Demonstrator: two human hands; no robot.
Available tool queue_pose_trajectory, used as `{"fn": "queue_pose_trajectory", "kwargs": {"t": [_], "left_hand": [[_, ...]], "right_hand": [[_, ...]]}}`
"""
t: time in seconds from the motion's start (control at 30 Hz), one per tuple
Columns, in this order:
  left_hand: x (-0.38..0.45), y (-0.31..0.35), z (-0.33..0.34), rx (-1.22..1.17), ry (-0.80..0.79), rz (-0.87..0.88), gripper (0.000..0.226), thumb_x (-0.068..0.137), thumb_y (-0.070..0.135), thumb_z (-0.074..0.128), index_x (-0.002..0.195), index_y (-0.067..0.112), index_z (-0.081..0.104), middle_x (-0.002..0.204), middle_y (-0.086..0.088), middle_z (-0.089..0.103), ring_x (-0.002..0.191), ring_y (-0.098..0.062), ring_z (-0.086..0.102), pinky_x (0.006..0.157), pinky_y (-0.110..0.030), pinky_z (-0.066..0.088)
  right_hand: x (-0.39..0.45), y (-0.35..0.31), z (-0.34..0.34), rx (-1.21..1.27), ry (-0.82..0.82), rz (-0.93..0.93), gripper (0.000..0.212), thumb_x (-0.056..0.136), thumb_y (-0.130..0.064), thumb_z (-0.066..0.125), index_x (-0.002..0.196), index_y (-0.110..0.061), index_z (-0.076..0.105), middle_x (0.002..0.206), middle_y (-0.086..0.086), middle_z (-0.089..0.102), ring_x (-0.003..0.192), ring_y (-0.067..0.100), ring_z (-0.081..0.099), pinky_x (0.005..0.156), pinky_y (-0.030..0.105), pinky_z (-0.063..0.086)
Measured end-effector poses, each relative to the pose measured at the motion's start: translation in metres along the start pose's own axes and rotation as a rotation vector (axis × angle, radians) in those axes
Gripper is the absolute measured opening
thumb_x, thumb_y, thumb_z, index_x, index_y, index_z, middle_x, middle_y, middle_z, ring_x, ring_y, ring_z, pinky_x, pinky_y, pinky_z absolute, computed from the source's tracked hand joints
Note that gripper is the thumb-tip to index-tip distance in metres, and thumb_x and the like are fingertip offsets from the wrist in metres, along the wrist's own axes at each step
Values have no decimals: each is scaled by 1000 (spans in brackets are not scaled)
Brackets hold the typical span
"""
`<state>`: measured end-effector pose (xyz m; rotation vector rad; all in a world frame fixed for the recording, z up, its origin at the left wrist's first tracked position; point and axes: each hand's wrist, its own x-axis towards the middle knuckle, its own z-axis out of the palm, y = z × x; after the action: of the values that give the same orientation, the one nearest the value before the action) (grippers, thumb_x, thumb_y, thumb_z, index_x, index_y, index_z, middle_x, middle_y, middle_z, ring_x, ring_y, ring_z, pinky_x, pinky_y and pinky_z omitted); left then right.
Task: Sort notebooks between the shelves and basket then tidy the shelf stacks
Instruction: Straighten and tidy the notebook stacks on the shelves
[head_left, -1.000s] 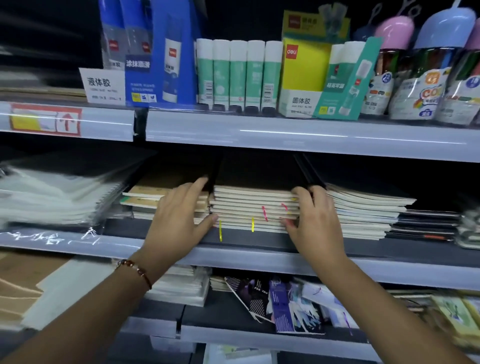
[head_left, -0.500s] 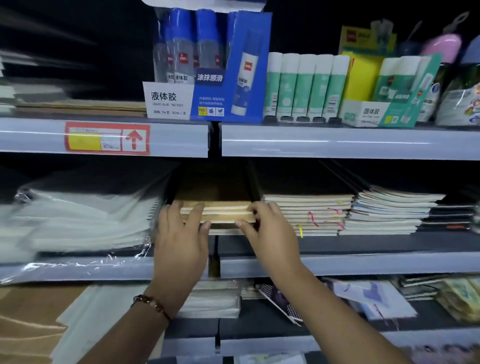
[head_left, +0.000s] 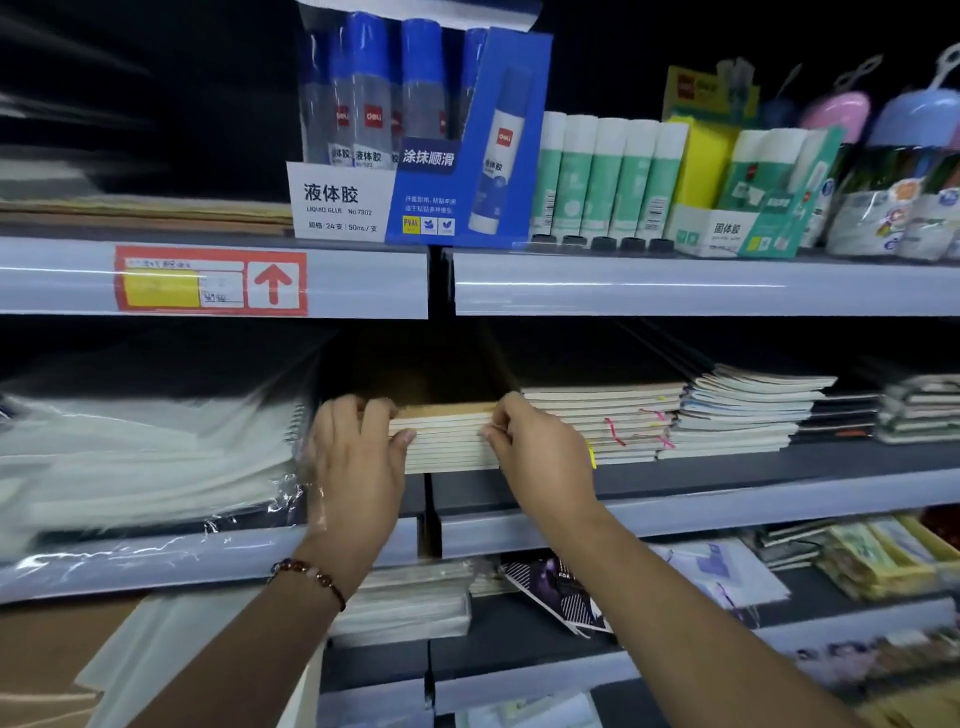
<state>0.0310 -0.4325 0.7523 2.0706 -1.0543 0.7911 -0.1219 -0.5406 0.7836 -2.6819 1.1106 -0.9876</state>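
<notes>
A stack of brown-covered notebooks (head_left: 447, 434) lies on the middle shelf (head_left: 727, 499), page edges facing me. My left hand (head_left: 353, 462) grips its left end, fingers over the top cover and thumb against the page edges. My right hand (head_left: 540, 457) grips its right end the same way, fingers curled over the top. Right of it lie a stack with coloured ribbon markers (head_left: 608, 421) and a pale blue-edged stack (head_left: 748, 415). No basket is in view.
Plastic-wrapped spiral pads (head_left: 145, 457) fill the shelf at left. The upper shelf carries a blue liquid-glue display box (head_left: 415, 156) and green glue sticks (head_left: 608, 176). The lower shelf (head_left: 519, 623) holds loose patterned notebooks and wrapped packs.
Both hands moved left from the ribbon-marked stack to the brown-covered stack and closed on its two ends. The view shifted left with them.
</notes>
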Motion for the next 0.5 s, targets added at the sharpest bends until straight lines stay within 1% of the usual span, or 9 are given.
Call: {"fn": "queue_pose_trajectory", "kwargs": {"t": [0.1, 0.17, 0.2, 0.27, 0.33, 0.43, 0.5], "left_hand": [[-3, -4, 1, -35, -24, 7, 27, 86, 24, 74, 109, 14, 65, 107, -9, 55, 106, -27, 44, 90, -47, 42], [-5, -8, 2, -79, -26, 19, 26, 88, 18, 71, 114, 15, 66, 112, -9, 55, 110, -26, 43, 92, -50, 42], [-4, -10, 2, -95, -18, 28, 26, 89, 14, 70, 115, 16, 67, 112, -9, 55, 110, -26, 42, 92, -51, 41], [-2, -14, 5, -95, -2, 40, 27, 88, 7, 70, 113, 16, 69, 109, -10, 56, 108, -25, 42, 89, -50, 41], [-1, -16, 7, -91, 5, 36, 27, 87, 5, 70, 112, 15, 70, 108, -11, 57, 106, -26, 42, 88, -49, 42], [-1, -15, 8, -103, 2, 26, 27, 87, 4, 70, 112, 15, 70, 111, -12, 57, 108, -25, 41, 90, -48, 40], [-4, -13, 4, -89, -42, 21, 33, 87, 5, 71, 118, 16, 67, 117, -12, 55, 114, -26, 40, 94, -49, 39]], "right_hand": [[-5, 1, 2, 27, 77, -36, 9, 96, -32, 58, 96, -23, 58, 79, -5, 68, 71, 22, 64, 58, 32, 46], [-10, 1, 5, 44, 134, -146, 7, 93, -29, 63, 94, -23, 66, 83, -6, 70, 71, 19, 65, 57, 29, 48], [-13, 1, 5, 57, 123, -203, 8, 92, -28, 65, 97, -23, 69, 88, -6, 71, 74, 18, 67, 59, 29, 51], [-18, 2, 7, 92, 57, -275, 18, 91, -27, 66, 108, -23, 72, 103, -7, 73, 89, 16, 69, 69, 31, 57], [-22, 4, 8, 96, 8, -283, 28, 92, -27, 64, 120, -23, 69, 115, -7, 72, 102, 14, 67, 80, 31, 57], [-26, 6, 6, 120, -42, -266, 35, 94, -25, 61, 129, -24, 65, 128, -8, 66, 116, 11, 61, 95, 30, 52], [-33, 6, 5, 108, -96, -250, 39, 96, -27, 58, 135, -25, 60, 140, -9, 58, 129, 8, 53, 105, 29, 44]]}}
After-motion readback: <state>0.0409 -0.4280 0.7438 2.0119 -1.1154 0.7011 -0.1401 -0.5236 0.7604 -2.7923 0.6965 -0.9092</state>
